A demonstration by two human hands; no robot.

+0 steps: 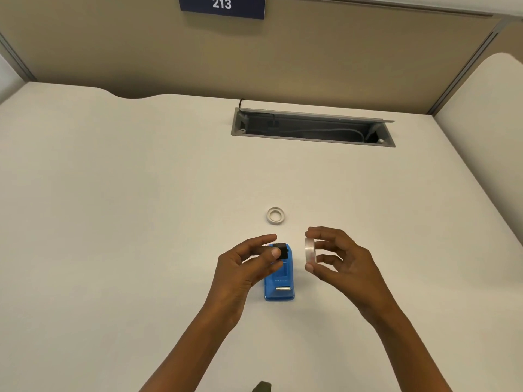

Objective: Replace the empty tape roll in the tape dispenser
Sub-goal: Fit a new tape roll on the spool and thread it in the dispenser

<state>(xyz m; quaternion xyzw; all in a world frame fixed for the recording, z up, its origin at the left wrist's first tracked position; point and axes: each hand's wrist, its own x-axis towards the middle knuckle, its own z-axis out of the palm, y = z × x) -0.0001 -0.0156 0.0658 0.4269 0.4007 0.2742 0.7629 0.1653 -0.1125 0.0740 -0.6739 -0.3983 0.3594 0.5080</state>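
Now spindle (281, 248) left, roll (310, 250) right

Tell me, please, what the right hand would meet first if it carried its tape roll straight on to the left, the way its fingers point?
Probably the black spool pinched in the left hand, above the blue dispenser. Right hand and tape roll look level with it, though depth is uncertain.
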